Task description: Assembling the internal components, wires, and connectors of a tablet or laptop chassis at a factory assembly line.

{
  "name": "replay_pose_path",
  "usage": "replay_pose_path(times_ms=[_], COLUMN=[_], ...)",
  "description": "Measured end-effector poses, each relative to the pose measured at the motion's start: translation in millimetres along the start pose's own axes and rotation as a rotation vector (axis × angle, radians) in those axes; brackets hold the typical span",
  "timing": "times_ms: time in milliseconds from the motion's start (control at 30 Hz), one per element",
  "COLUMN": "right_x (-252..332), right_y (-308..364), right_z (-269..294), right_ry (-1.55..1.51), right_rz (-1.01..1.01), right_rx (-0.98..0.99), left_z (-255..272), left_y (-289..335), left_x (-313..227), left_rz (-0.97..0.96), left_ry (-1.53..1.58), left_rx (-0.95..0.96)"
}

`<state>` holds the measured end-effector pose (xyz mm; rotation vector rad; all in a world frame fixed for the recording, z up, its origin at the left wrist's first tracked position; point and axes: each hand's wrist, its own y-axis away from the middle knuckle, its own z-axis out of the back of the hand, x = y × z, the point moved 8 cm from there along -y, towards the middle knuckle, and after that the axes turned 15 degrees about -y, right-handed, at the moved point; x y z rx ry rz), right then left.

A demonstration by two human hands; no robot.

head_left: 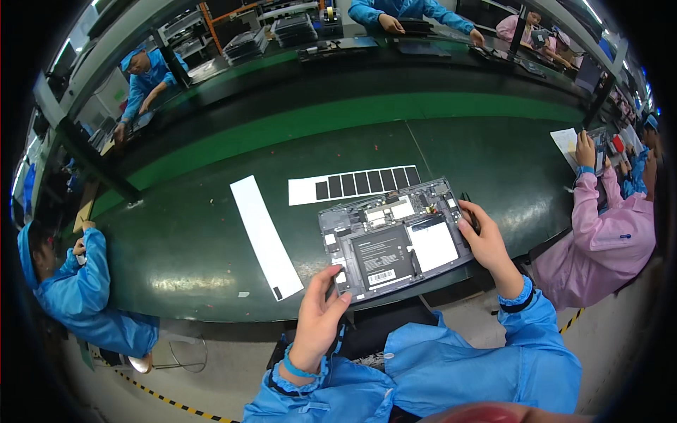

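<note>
An opened laptop base (347,220) lies slightly tilted over the near edge of the green table, its inner parts facing up. Inside it are a black battery (377,257) with a white label, a white panel (433,247) beside that, and a board with silvery shields along the far side. My left hand (319,317) grips the near left corner, thumb and fingers closed on the edge. My right hand (488,243) holds the right edge. A thin dark tool, perhaps tweezers (474,220), shows by the right fingers; its lower part is hidden.
Just beyond the laptop lies a white strip with several black rectangular stickers (360,185). Left of it is a long white backing strip (264,236) with one black piece. Co-workers sit at the left (77,282) and right (599,218); others work across the dark conveyor (317,81).
</note>
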<state>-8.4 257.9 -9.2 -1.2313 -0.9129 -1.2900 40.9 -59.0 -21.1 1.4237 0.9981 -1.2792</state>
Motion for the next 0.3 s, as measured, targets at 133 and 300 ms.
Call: replay_pose_path(times_ms=[133, 300], right_x=[2, 51], right_y=[6, -49], right_z=[-1, 13], right_ry=[-0.541, -0.748], right_rz=[-0.038, 0.089], right_rx=[-0.083, -0.077], left_z=[2, 25], left_y=[-1, 3], left_x=[-13, -83], left_rz=[-0.145, -0.475], left_ry=[0.078, -0.193], left_rx=[0.05, 0.06])
